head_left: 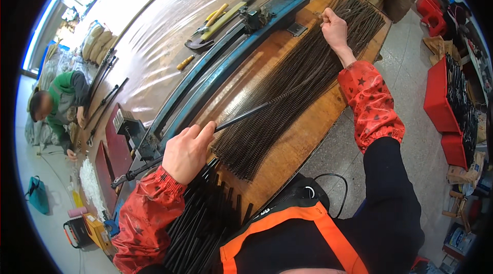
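Observation:
My left hand [188,153] is closed around a slim black tube [242,117], whose lower end with a black end fitting [134,174] sticks out past my fist toward the lower left. From the tube's upper end a long thin coil spring [303,86] leads up to the right, over a wide pile of similar dark springs [251,153]. At the far end of the pile my right hand [335,28] makes a fist, with a bit of spring wire showing at its fingers. Whether that wire belongs to the same spring I cannot tell.
A long blue metal fixture [205,92] crosses the table. Beyond it lie a hammer [199,44], a file and a wooden handle [185,62]. Black tubes [200,228] are heaped near my body. Red bins [442,102] stand right; a person [61,97] works at far left.

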The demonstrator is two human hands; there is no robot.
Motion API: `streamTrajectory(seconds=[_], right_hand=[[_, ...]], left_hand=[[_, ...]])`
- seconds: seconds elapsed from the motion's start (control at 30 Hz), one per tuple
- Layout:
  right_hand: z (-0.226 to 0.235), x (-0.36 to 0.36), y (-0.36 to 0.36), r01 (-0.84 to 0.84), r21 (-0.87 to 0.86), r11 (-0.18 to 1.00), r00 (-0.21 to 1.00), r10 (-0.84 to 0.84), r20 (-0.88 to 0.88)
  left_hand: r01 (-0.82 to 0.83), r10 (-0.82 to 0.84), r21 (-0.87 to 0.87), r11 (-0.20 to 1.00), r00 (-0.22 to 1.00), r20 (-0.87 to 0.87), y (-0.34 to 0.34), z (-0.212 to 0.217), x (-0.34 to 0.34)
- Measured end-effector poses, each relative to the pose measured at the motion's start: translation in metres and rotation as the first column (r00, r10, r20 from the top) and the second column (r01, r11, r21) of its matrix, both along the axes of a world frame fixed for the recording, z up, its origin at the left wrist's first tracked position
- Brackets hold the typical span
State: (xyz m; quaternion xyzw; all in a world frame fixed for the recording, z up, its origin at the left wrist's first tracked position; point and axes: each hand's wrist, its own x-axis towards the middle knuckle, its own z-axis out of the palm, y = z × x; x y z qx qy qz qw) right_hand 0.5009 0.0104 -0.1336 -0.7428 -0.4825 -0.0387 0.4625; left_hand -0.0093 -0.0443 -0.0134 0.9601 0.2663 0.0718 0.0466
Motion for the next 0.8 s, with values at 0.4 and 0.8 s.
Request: streamTrajectory(seconds=[0.4,0.8], right_hand=[[-0.008,-0.008,-0.002,0.041,0.016,0.999,0.990,-0.043,0.134],[0.009,-0.010,-0.002,-0.093,0.052,0.994,0.995,0.095,-0.032]], left_hand=[[0.011,-0.011,-0.026,1.000,1.000,0.023,-0.003,-0.004,-0.002],[-0.072,0.072,0.174,0.982,0.997,0.010,-0.023,0.038,0.002]])
